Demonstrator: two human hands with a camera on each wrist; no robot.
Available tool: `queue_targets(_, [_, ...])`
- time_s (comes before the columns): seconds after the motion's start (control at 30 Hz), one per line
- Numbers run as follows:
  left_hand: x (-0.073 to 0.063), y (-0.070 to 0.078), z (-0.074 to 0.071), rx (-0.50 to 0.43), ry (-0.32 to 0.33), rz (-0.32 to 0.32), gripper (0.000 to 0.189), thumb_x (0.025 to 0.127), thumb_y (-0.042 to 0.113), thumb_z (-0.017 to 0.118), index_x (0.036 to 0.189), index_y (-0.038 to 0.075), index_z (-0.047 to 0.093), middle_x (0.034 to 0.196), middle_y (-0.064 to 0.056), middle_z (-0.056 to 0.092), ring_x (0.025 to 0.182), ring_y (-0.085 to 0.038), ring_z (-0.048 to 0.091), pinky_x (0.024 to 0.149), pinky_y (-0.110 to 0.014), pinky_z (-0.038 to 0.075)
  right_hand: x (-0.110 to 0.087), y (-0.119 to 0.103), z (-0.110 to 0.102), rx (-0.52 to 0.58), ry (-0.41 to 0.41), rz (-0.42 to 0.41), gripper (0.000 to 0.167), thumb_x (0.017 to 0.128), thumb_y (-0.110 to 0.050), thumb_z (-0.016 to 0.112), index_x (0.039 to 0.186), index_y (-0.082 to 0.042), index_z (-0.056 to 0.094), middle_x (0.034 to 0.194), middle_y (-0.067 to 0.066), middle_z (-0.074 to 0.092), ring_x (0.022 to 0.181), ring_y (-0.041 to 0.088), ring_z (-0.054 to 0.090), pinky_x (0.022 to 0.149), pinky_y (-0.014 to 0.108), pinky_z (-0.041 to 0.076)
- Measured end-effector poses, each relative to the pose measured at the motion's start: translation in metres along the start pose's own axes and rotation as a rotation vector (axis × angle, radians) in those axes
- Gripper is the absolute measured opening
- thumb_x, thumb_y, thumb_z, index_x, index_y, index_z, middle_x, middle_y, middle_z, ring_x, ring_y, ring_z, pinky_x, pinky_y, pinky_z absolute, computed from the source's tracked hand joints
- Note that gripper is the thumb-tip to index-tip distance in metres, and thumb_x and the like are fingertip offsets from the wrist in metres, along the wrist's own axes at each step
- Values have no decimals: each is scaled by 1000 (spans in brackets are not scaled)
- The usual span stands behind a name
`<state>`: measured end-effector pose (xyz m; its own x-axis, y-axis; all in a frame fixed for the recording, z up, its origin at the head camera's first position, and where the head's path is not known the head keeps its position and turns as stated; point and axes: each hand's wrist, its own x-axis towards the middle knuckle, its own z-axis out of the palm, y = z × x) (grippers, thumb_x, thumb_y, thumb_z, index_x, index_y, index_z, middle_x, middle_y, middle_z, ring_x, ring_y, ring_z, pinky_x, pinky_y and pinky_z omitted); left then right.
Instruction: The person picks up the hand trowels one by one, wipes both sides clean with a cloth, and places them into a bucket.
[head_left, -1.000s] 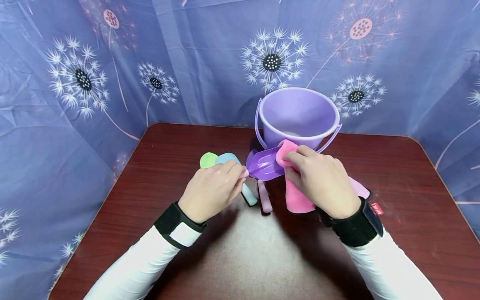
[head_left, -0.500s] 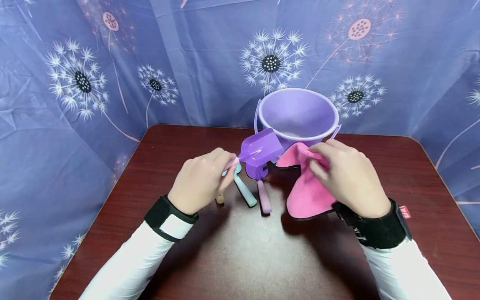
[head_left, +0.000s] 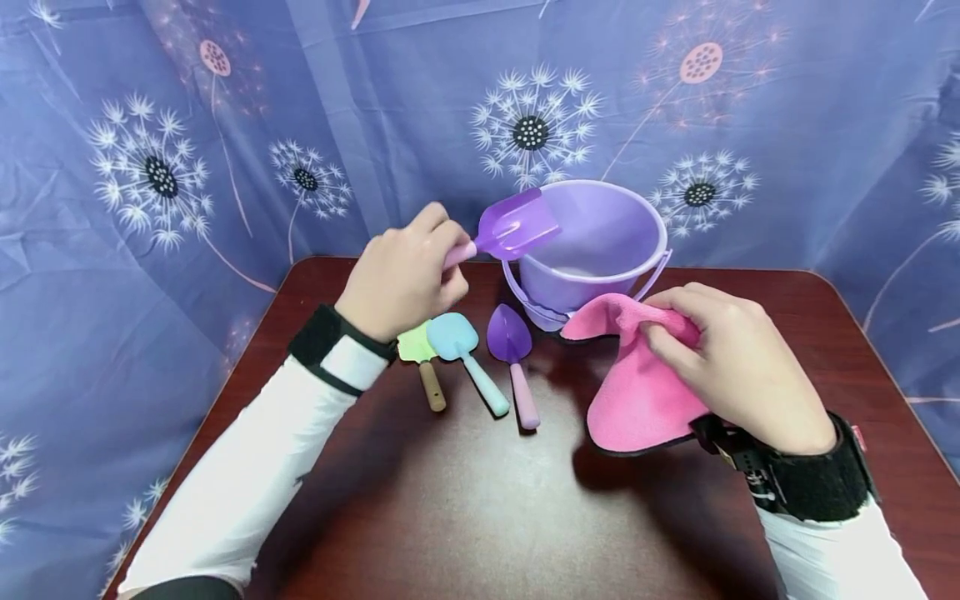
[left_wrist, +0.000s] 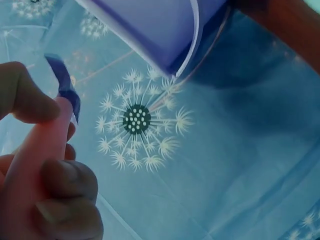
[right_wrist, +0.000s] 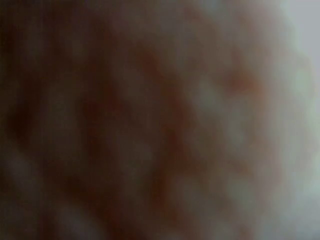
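While a floral curtain (head_left: 405,100) backs the table (head_left: 480,508), the left hand (head_left: 405,271) grips a shovel (head_left: 519,225) near the bucket (head_left: 570,289), the right hand (head_left: 738,362) a cloth (head_left: 645,392); only the left-wrist view bares most of the shovel's handle (left_wrist: 37,145).

A blue backdrop (head_left: 420,125) printed with white and pink dandelions (head_left: 531,132) surrounds a glossy reddish-brown table (head_left: 480,517).

Here's a purple shovel (head_left: 519,227) with a pink handle (head_left: 461,252), a bright pink cloth (head_left: 645,398), a lilac bucket (head_left: 564,289)! Reddish-brown tabletop (head_left: 813,367), and white and pink dandelions (head_left: 531,132) all over the blue curtain (head_left: 420,79)!
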<state>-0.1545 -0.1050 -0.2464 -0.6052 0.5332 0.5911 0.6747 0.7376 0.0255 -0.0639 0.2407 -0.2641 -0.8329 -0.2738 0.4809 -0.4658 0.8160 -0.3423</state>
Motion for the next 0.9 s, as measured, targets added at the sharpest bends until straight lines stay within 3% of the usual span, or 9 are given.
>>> queue_targets(0.1, [22,-7,-4,35,-86,-10,25,84,10,65,107,6,74,100,-8,60,62,-31,63,57,-50,55,-2,0,0,9,-11,0,17,90,-4,78,95,-20,75,79,-6,53,69,12,46,64,23,32])
queue_targets(0.23, [52,-14,-5,64,-186,-7,26,92,15,65,115,9,77,103,-6,63,73,-32,67,65,-51,58,-4,-1,-1,11,-18,-1,18,89,-4,79,96,-20,76,81,-7,55,71,12,48,66,22,33])
queue_targets(0.43, [90,-19,12,-3,-302,-27,25,107,36,64,116,16,78,107,0,72,90,-24,68,78,-48,57,-6,-3,1,10,-32,-21,19,89,-4,79,97,-20,76,81,-9,56,71,11,49,68,23,34])
queue_targets(0.77, [134,-5,42,-46,-428,-35,18,103,37,72,104,21,80,101,6,72,91,-15,62,83,-37,52,-6,-8,10,15,-57,-78,19,88,-4,78,94,-20,72,77,-10,49,65,10,43,62,28,36])
queue_targets(0.9, [148,1,52,-87,-478,-36,14,99,31,78,98,17,79,98,4,71,91,-15,61,85,-33,50,-6,-9,12,21,-62,-91,16,88,-5,77,96,-19,73,77,-9,49,64,10,42,61,30,37])
